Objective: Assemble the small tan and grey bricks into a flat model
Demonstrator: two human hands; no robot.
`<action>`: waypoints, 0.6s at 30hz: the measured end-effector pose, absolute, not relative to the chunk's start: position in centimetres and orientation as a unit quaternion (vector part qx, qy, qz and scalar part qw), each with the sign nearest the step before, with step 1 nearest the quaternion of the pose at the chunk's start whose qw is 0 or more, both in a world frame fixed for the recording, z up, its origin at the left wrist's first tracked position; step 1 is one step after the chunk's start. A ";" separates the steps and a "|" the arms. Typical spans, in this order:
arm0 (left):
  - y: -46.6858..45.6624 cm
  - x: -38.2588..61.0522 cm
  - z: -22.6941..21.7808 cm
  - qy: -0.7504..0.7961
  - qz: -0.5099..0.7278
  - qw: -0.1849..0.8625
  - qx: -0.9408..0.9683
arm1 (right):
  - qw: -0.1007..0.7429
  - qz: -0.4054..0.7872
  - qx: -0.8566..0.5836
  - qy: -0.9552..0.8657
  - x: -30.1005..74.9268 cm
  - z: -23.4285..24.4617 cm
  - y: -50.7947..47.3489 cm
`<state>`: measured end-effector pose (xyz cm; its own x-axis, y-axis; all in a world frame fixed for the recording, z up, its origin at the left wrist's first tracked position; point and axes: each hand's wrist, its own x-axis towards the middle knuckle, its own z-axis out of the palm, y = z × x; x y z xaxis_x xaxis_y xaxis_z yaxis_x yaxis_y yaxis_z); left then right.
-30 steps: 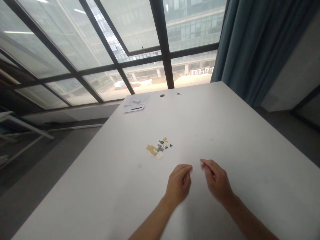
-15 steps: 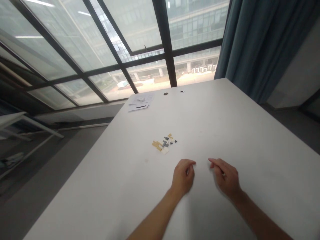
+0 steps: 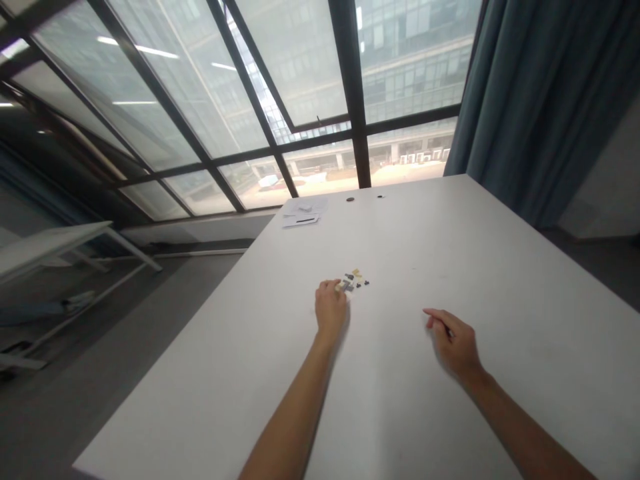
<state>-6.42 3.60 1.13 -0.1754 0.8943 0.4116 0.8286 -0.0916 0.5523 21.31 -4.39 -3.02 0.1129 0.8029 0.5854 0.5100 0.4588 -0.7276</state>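
A small pile of flat building-block pieces, some of them dark grey pieces (image 3: 349, 285), lies near the middle of the white table (image 3: 400, 240). My left hand (image 3: 330, 310) is at the left side of this pile, its fingers curled down over the tan pieces (image 3: 339, 287). Only a bit of tan shows by the fingertips; the hand hides the others. A yellowish piece (image 3: 356, 273) and small black pieces (image 3: 363, 285) lie just to the right. My right hand (image 3: 453, 340) rests on the table farther right, loosely curled with the index finger stretched out, holding nothing.
Papers (image 3: 303, 213) with a dark strip lie at the table's far left corner. Two round dark spots, one of them a cable hole (image 3: 350, 199), are along the far edge. Behind stand windows and a blue curtain (image 3: 525, 120). Another white table (image 3: 60, 243) is at left.
My left hand has moved left and forward to the pile, covering the tan pieces. My right hand keeps its pose. The view has tilted and shifted slightly.
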 end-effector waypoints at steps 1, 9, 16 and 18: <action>4.3 -7.7 1.1 0.696 0.349 0.029 0.627 | 0.548 0.136 -0.506 -0.652 21.3 -3.0 -4.3; 6.1 -13.9 -1.0 0.675 0.231 0.001 0.700 | 0.537 0.160 -0.527 -0.639 21.3 -3.2 -4.1; 8.0 -17.2 -1.0 0.658 0.247 0.044 0.710 | 0.537 0.173 -0.526 -0.636 21.4 -3.4 -4.0; 8.7 -17.7 -0.9 0.662 0.239 0.055 0.708 | 0.535 0.181 -0.530 -0.633 21.4 -3.5 -4.0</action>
